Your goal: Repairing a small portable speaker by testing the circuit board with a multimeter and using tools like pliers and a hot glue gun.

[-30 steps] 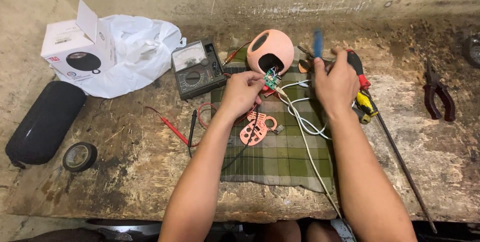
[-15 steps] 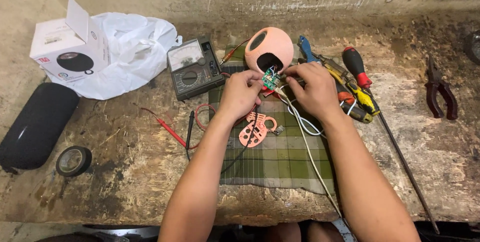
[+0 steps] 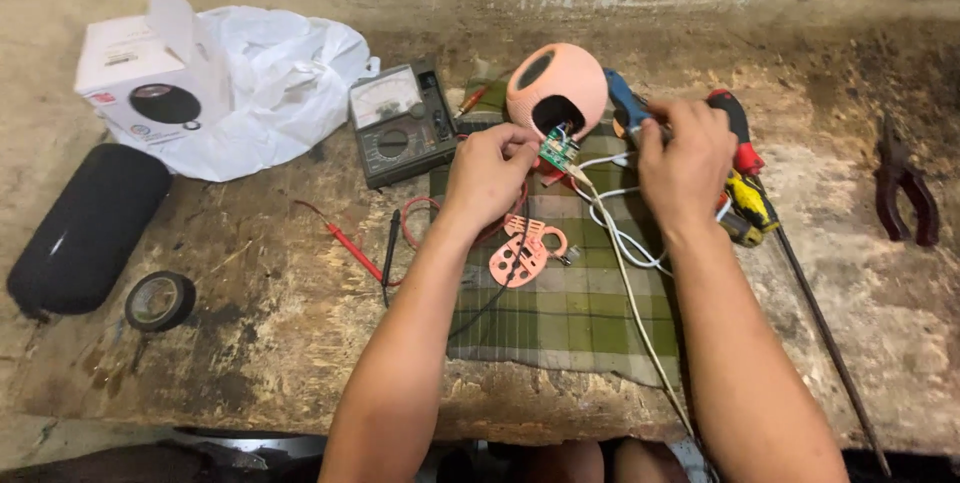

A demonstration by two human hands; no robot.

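Pinching grip from the left hand on the small green circuit board, just below the pink round shell.
Right hand closes around a blue-handled tool, above the checked cloth on the bench.

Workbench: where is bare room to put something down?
Free patches: bare wood between the tape roll and the checked cloth, and between the long rod and the pliers. Crowded: around the pink shell, where both hands work.
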